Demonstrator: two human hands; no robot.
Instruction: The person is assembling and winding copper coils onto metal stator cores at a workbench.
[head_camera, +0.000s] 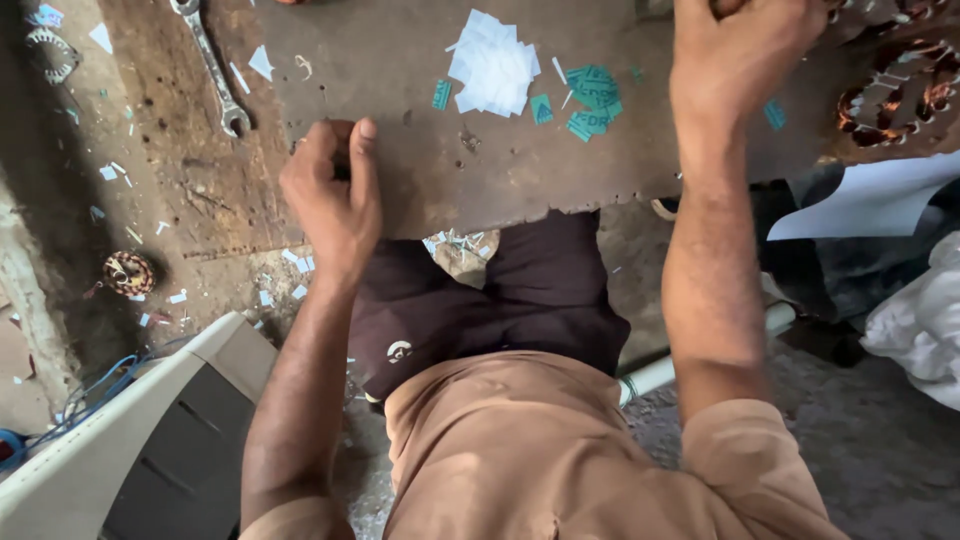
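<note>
Left hand: my left hand (335, 195) is curled into a loose fist at the near edge of the worn brown metal-topped desk (400, 120), thumb up, fingers tucked; I cannot tell whether anything is pinched inside.
Right hand: my right hand (740, 50) is clenched at the top of view beside the copper-wound motor stator (900, 90); what it grips is cut off by the frame.
Stator: lies at the desk's right end, coils of reddish wire showing.
Paper: a heap of small white paper slips (495, 65) sits between my hands, with green printed paper scraps (592, 100) just right of it.
Spanner: a steel combination spanner (212, 65) lies on the rusty surface to the left.
Floor: a small copper wire coil (128, 272) among scattered white snippets.
Near left: a beige plastic chair (150, 430).
</note>
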